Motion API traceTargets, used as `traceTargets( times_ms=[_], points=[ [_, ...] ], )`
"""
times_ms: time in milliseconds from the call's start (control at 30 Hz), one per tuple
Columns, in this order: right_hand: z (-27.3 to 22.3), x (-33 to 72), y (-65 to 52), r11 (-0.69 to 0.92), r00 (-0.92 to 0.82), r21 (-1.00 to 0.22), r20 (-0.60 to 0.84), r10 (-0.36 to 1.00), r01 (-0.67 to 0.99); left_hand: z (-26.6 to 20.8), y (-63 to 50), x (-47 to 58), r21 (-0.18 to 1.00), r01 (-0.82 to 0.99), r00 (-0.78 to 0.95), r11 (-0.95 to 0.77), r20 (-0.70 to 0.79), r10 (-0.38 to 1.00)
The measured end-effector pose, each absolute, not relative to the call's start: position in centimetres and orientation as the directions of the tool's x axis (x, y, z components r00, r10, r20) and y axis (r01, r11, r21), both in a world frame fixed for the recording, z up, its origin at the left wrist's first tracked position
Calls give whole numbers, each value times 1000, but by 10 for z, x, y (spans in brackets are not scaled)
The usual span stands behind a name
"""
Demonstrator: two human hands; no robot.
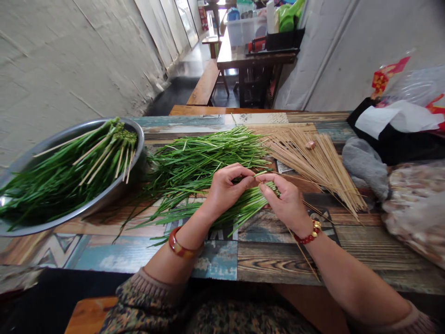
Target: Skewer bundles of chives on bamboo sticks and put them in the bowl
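Left hand and right hand pinch green stems above a tabletop bearing a large Z-like letter.

Corridor floor: pale glare; light from the far end, washed out.
Basin: bright glint at left; stretched toward frame edge.
Tabletop: moderate light, soft shadows.
Plastic bag, right: blurred.

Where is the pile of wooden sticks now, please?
In the head view, the pile of wooden sticks lies on the table, right of centre, beyond the right hand, between the green stalks and the grey bag.
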State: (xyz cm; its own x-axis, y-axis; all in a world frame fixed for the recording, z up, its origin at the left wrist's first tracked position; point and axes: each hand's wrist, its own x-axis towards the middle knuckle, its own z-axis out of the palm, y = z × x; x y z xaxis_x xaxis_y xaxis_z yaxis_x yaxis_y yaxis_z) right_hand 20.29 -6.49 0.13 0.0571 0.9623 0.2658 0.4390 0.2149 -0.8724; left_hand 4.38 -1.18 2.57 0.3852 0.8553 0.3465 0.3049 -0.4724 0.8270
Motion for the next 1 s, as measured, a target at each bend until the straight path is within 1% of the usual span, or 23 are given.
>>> traceTargets(
  times_ms=[133, 333, 433, 533, 733, 900, 1000],
  points=[
    [1, 203, -65, 221, 45, -880, 264, 964, 421, 26, -13, 44, 849, 330, 345, -413, 299, 890],
    [-1, 202, -65, 223, 81, -895, 274, 958, 385, 25, -11, 41, 875, 296, 393, -384, 255, 883],
    [0, 202, -66, 260, 44, -862, 309, 950, 435, 24, -10, 41, 892, 282, 406, -354, 224, 886],
    [2, 202, -66, 274, 18, -831, 322, 946, 484, 24, -11, 41, 892, 272, 417, -360, 229, 880],
    [0, 202, -64, 286, 23, -828, 339, 941, 482, 26, -11, 41, 857, 289, 424, -426, 285, 860],
    [-3, 200, -64, 308, 26, -820, 365, 931, 482, 23, -11, 42, 880, 281, 435, -382, 238, 868],
    [-4, 199, -64, 285, 63, -803, 371, 927, 524, 21, -14, 44, 879, 289, 449, -380, 226, 865]
  ],
)
